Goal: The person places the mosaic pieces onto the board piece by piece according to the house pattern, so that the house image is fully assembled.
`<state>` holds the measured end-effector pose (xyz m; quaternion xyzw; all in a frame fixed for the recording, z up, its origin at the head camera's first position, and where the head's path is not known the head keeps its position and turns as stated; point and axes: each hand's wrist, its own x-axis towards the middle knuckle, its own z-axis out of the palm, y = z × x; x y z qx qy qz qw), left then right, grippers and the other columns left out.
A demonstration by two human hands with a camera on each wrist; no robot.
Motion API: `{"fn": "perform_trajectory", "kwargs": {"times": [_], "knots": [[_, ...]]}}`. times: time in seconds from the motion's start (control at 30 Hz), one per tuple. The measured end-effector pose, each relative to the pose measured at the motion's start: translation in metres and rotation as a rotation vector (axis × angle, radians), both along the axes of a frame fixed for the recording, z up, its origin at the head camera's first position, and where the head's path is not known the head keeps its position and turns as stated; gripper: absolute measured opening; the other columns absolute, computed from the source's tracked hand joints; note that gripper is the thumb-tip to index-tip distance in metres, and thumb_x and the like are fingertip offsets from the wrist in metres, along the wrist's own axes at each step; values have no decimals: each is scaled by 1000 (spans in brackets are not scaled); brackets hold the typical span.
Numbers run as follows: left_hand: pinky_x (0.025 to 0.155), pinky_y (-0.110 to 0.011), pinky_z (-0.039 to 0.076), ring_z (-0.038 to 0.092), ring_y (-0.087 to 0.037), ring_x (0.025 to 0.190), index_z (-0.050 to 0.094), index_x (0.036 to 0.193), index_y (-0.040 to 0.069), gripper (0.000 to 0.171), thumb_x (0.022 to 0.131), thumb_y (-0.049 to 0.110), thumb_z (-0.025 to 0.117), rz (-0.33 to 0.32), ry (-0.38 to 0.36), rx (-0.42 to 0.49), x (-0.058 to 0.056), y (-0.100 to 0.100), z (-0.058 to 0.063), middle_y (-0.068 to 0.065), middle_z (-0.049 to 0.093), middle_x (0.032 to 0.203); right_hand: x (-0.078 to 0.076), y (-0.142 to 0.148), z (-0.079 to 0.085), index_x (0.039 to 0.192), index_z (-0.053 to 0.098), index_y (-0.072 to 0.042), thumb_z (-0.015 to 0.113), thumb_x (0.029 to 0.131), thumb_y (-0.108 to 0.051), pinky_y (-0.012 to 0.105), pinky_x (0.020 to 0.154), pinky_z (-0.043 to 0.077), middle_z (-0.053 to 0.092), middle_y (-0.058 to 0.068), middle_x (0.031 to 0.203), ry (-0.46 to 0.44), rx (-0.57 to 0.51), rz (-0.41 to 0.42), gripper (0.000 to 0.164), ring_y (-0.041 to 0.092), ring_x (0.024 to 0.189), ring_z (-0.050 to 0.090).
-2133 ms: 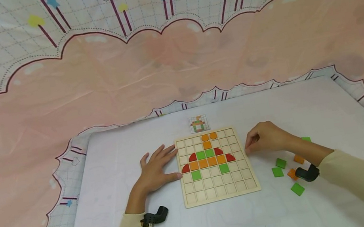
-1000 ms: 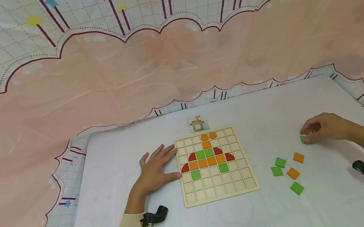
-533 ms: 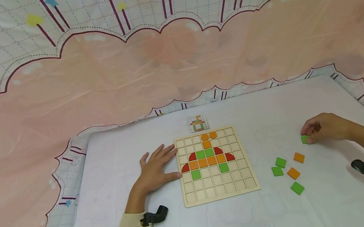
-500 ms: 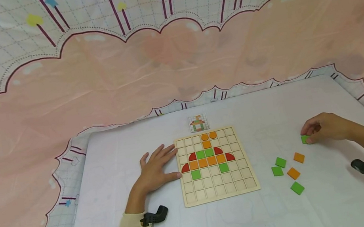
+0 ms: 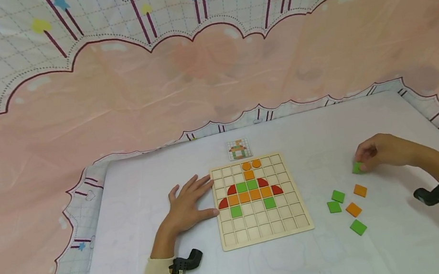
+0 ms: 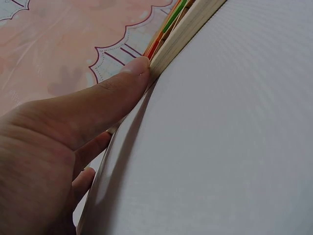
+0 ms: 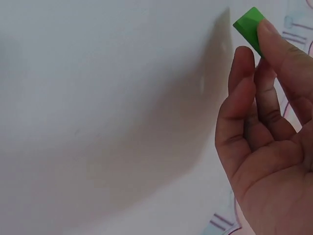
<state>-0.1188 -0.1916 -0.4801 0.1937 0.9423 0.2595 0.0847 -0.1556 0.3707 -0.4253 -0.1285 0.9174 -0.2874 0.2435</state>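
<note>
My right hand (image 5: 385,151) pinches a green square tile (image 7: 248,25) between thumb and fingers, to the right of the loose tiles in the head view. My left hand (image 5: 187,206) lies with fingers spread, thumb and fingertips against the left edge of a wooden grid board (image 5: 268,239). In the left wrist view the thumb (image 6: 117,90) touches the board's side. On the board sit orange, green and red pieces: two orange discs at the top, an orange square below, then rows of squares with red quarter-circles (image 5: 277,190) at their ends, and two lower green squares (image 5: 236,211).
Right of the board lie loose tiles: green ones such as this front tile (image 5: 358,227), and two orange ones, including a nearer orange tile (image 5: 353,209). A small pattern card (image 5: 239,149) lies behind the board. White sheeting (image 5: 164,170) covers the table.
My right hand moved from the board's right edge out to the green tile at the far right, pinched it, and has now shifted slightly left with it. The left hand stayed in place.
</note>
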Motion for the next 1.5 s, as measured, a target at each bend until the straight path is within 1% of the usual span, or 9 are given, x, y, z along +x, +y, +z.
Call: {"fn": "perform_trajectory", "kwargs": {"times": [0.17, 0.23, 0.33, 0.53, 0.7, 0.87, 1.03, 1.27, 1.5], "knots": [[119, -68, -1, 19, -28, 159, 46, 155, 26, 86, 81, 57, 78, -2, 0, -3, 0, 0, 1, 6, 38, 165, -2, -21, 4, 98, 73, -11, 82, 86, -19, 23, 72, 49, 63, 2, 89, -29, -111, 46, 17, 14, 85, 54], [119, -68, -1, 19, -28, 159, 46, 155, 26, 86, 81, 57, 78, -4, 1, -2, 0, 0, 1, 6, 38, 165, -3, -31, 4, 97, 73, -11, 82, 86, -19, 23, 72, 48, 62, 2, 88, -40, -135, 59, 16, 14, 85, 54], [119, -68, 0, 20, -28, 158, 46, 155, 25, 87, 81, 57, 78, -7, 5, -2, 1, 0, 1, 6, 38, 165, -4, -48, 4, 97, 74, -13, 82, 86, -19, 24, 72, 48, 62, 2, 87, -42, -149, 83, 15, 16, 86, 54], [119, -68, -1, 19, -29, 159, 46, 155, 25, 86, 81, 57, 78, -5, 3, -4, 1, 0, 1, 6, 38, 165, -7, -82, 3, 96, 74, -17, 82, 86, -19, 24, 78, 51, 67, -1, 91, -38, -153, 132, 12, 19, 90, 57], [119, -68, -1, 19, -29, 159, 46, 155, 25, 86, 81, 56, 78, 1, -1, 3, 1, 0, 0, 5, 38, 165, -9, -107, 4, 94, 75, -17, 83, 85, -18, 25, 75, 51, 65, 1, 87, -48, -198, 155, 12, 21, 87, 57], [119, -68, -1, 19, -29, 159, 47, 155, 25, 86, 81, 56, 78, 3, 0, 6, 1, 0, 0, 5, 38, 165, -7, -125, 3, 92, 76, -17, 84, 84, -17, 24, 75, 52, 68, -2, 86, -46, -239, 194, 12, 19, 85, 59], [119, -68, -1, 19, -29, 159, 47, 155, 25, 87, 81, 57, 78, 1, 7, 3, 0, 0, -1, 5, 38, 165, -4, -143, 0, 93, 77, -16, 84, 84, -16, 24, 75, 53, 70, -2, 86, -75, -270, 226, 11, 19, 84, 60], [119, -68, 0, 20, -29, 158, 47, 155, 25, 86, 81, 57, 78, -3, 13, 8, 1, -1, -1, 5, 39, 165, 0, -168, -6, 96, 78, -13, 83, 85, -18, 23, 75, 52, 69, 1, 87, -139, -322, 239, 12, 20, 85, 59], [118, -68, 0, 20, -29, 158, 47, 154, 25, 86, 81, 57, 78, 1, 14, 2, 0, -1, -3, 5, 39, 164, 4, -186, -9, 96, 78, -15, 83, 86, -19, 24, 75, 52, 68, 0, 85, -174, -310, 255, 12, 21, 85, 59]]}}
